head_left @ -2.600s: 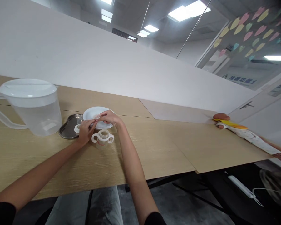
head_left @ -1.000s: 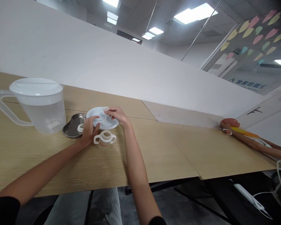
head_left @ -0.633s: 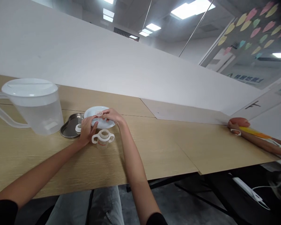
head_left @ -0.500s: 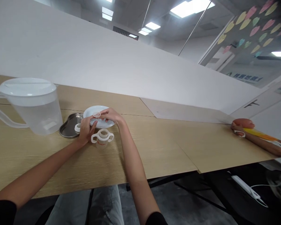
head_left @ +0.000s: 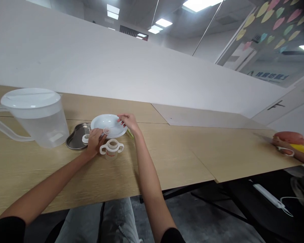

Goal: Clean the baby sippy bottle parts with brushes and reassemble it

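Observation:
My left hand (head_left: pixel 94 139) is closed on a small clear round piece (head_left: pixel 106 131), held over the near rim of a white bowl (head_left: pixel 98 119). The piece looks like part of a baby bottle; its exact kind is hard to make out. Over the bowl's right rim, my right hand (head_left: pixel 127 122) has bent fingers, a little apart, and I see nothing in them. A clear baby bottle (head_left: pixel 111 153) with two white handles stands uncapped just in front of the bowl. Left of my left hand, a white ring-shaped part (head_left: pixel 85 138) lies in a steel kidney dish (head_left: pixel 74 143).
A large lidded plastic pitcher (head_left: pixel 40 125) stands at the left. A thin yellow-green item (head_left: pixel 130 134) shows beside my right wrist, mostly hidden. At the far right is another person's hand (head_left: pixel 281 143) by an orange-red object (head_left: pixel 291 136). A white wall (head_left: pixel 116 74) backs the table.
My right hand has moved away from the left hand and the clear piece, to the bowl's right rim. My left hand keeps hold of the piece, slightly lower. The view has shifted a little.

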### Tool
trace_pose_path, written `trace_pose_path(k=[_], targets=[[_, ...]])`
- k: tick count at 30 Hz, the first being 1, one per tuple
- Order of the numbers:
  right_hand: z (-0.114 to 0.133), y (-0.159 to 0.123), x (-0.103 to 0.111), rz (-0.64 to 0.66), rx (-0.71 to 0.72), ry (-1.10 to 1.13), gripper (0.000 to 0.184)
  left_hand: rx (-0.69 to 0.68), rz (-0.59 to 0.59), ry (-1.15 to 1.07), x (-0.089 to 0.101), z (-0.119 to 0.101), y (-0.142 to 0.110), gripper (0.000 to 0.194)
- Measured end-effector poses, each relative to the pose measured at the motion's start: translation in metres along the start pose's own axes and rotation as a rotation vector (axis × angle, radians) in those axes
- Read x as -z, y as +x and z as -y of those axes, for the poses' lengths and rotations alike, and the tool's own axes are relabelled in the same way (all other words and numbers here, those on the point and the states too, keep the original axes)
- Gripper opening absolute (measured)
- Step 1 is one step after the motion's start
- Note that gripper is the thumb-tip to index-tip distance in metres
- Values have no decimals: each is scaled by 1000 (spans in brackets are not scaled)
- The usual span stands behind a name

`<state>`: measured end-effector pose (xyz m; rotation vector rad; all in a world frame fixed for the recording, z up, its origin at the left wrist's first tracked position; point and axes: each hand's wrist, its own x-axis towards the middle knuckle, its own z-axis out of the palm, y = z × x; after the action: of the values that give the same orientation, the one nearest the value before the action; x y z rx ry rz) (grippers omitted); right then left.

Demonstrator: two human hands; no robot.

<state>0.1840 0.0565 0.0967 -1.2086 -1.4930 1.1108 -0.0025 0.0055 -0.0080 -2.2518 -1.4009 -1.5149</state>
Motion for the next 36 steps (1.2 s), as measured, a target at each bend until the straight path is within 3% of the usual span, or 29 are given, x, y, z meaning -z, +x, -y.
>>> trace_pose_path(k=[3, 8, 14, 18, 22, 27, 33, 36], targets=[[-16, -13, -6, 107, 43, -61, 19, -45, -50, 11, -1, 2, -1, 32], [-37, -27, -18, 219, 229, -169, 21, -81, -98, 64, -1, 5, -3, 29], [-18, -23, -25, 369, 380, -339, 40, -51, -143, 146, -2, 6, -6, 28], [-14, -25, -33, 273, 414, -337, 36, -32, -137, 224, 6, 3, -5, 30], [-35, -21, -34, 167, 310, -104, 40, -55, -29, 297, 31, 0, -5, 28], [-58, -13, -30, 55, 260, 173, 46, 33, -32, 349, 61, 2, -6, 32], [-62, -16, -31, 9, 274, 387, 54, 201, 128, 467, 70, 14, -1, 32], [-58, -18, -26, -23, 308, 410, 56, 233, 150, 503, 72, 17, 2, 32]])
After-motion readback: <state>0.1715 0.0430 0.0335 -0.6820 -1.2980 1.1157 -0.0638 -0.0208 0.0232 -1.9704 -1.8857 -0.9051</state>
